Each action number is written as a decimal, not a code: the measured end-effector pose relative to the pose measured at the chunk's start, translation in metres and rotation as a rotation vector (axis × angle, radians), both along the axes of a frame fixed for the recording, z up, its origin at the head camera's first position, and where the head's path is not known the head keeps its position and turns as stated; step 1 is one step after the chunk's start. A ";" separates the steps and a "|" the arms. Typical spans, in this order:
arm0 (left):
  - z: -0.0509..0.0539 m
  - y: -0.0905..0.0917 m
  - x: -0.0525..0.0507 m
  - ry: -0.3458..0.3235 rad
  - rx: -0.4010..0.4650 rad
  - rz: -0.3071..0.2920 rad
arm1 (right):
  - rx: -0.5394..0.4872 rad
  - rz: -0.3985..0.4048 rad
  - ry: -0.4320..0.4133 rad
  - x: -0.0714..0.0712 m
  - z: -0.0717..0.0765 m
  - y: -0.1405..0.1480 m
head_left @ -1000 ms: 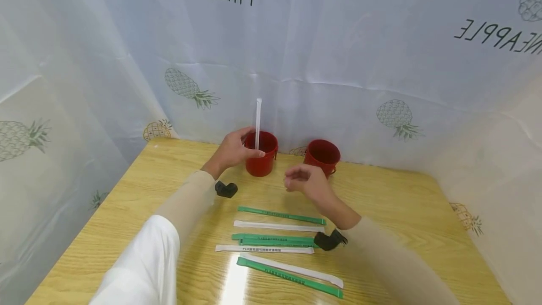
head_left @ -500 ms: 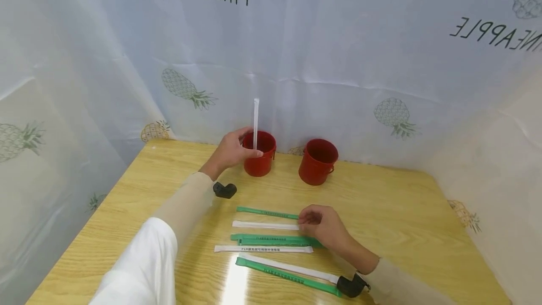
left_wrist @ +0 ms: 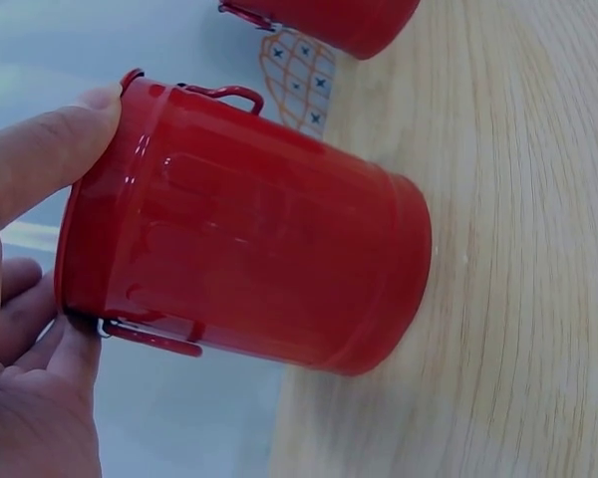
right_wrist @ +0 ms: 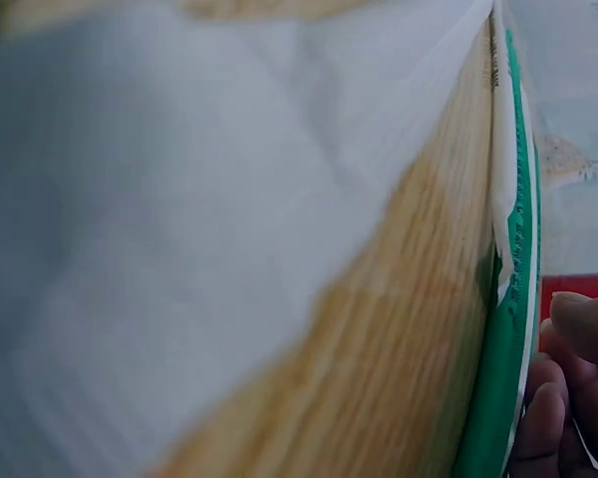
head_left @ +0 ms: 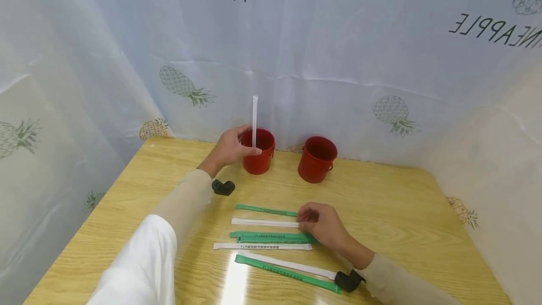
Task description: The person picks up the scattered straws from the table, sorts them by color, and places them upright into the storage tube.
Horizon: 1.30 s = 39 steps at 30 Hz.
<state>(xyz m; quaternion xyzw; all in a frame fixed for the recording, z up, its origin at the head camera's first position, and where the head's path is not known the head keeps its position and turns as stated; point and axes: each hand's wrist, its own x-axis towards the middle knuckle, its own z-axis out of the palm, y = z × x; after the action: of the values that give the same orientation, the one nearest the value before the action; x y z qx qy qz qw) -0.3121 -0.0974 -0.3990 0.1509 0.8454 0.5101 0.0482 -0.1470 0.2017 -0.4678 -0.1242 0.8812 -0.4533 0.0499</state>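
Note:
My left hand (head_left: 228,148) grips the rim of a small red bucket (left_wrist: 249,229), thumb on the near side and fingers beyond. A white paper-wrapped straw (head_left: 255,119) stands upright in that bucket. Lower on the table, my right hand (head_left: 323,227) pinches the right end of a white wrapped straw (head_left: 262,222) lying flat; its fingertips partly hide the contact. A green wrapped straw (head_left: 264,210) lies just behind it, its right end covered by the hand. In the right wrist view, thumb and fingertips (right_wrist: 543,418) show beside the green wrappers.
A second red bucket (head_left: 317,159) stands to the right. Nearer lie green straws (head_left: 271,236), a white straw (head_left: 262,246), and another white and green pair (head_left: 288,274). Black wrist cameras (head_left: 223,187) sit by each wrist. A pineapple-print curtain (head_left: 296,60) closes off the back.
My right hand has come down from in front of the right bucket to the straws and stays at their right ends. The left hand keeps its hold on the left bucket.

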 end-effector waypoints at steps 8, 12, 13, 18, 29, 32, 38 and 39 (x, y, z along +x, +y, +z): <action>0.004 0.001 0.000 -0.005 -0.023 0.001 | 0.011 0.025 0.005 -0.001 -0.003 -0.004; 0.005 0.001 0.001 -0.012 -0.023 -0.001 | 0.028 0.019 0.002 0.000 -0.004 -0.006; 0.005 0.001 0.001 -0.013 -0.023 -0.003 | 0.030 0.016 0.000 0.000 -0.004 -0.007; 0.007 0.001 0.001 -0.007 -0.025 -0.008 | 0.056 0.017 -0.001 0.000 -0.003 -0.008; 0.004 0.000 0.001 -0.020 -0.031 0.005 | 0.181 0.164 0.023 -0.003 0.000 -0.006; 0.004 -0.001 0.002 -0.017 -0.029 0.005 | 0.223 0.217 0.016 -0.003 0.002 -0.006; 0.005 0.000 0.002 -0.015 -0.030 0.003 | 0.245 0.274 0.008 -0.004 0.005 -0.004; 0.005 0.000 0.002 -0.016 -0.030 0.003 | 0.241 0.283 0.008 -0.005 0.006 -0.003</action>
<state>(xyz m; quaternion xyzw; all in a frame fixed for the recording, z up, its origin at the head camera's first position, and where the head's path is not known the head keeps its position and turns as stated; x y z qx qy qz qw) -0.3102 -0.0978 -0.3944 0.1450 0.8528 0.4985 0.0566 -0.1519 0.1982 -0.4618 -0.2418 0.9031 -0.3324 0.1243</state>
